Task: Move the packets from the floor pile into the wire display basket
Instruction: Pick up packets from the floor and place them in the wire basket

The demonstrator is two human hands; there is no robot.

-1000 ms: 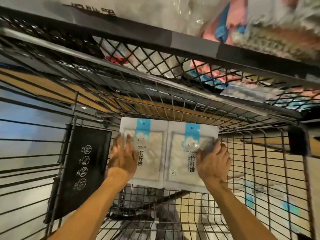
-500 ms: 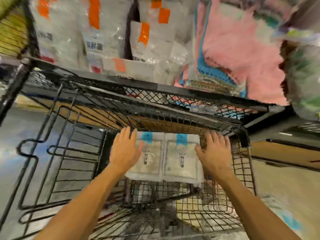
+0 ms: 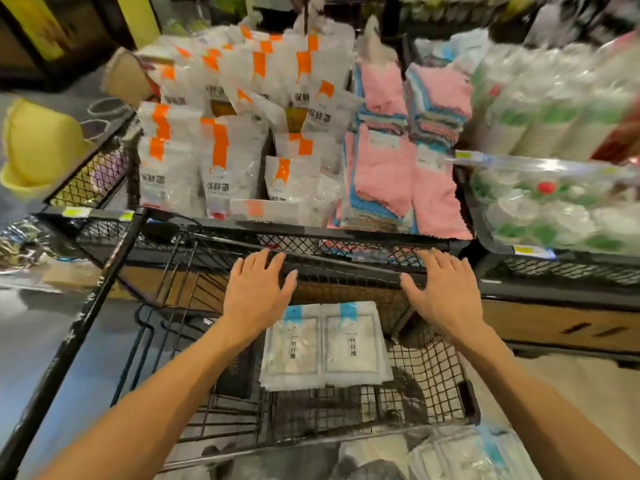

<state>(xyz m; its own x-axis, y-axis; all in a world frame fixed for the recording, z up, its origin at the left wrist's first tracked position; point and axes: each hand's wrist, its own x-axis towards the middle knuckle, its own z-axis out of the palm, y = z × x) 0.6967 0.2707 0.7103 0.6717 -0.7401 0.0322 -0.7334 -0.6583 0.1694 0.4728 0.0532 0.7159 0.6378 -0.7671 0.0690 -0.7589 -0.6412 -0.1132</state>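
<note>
currently both hands are spread flat and hold nothing: left hand (image 3: 258, 294) and right hand (image 3: 445, 292) hover above the wire display basket (image 3: 429, 386). two packets (image 3: 325, 346) lie side by side on its mesh floor, below and between the hands, touching neither; print reads 竹纤维. further packets (image 3: 460, 455) lie on the floor. shelf (image 3: 346, 233) behind carries orange-marked bags (image 3: 221, 161) and pink cloths (image 3: 384, 174)

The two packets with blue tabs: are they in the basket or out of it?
In. Both packets lie flat, side by side, on the basket mesh; neither hand grips them.
</note>
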